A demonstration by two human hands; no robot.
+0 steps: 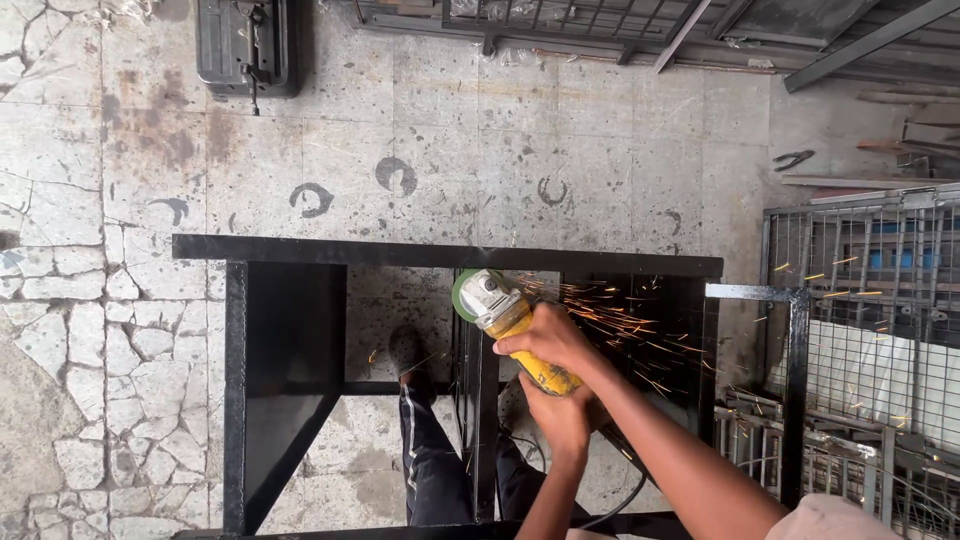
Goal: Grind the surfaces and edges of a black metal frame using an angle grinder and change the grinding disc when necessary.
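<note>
A yellow angle grinder with a green guard presses on the middle upright of a black steel frame, just below the frame's top bar. Orange sparks spray to the right. My right hand grips the grinder's body from above, its arm coming in from the lower right. My left hand holds the rear end of the grinder, close under the right hand. The grinder's cable trails down towards me. My dark trouser leg and shoe stand inside the frame.
A wire-mesh cage with a steel angle frame stands at the right, touching the black frame. A dark metal case lies at the top left, and metal grilles along the top. Pliers lie on the cracked, stained concrete floor.
</note>
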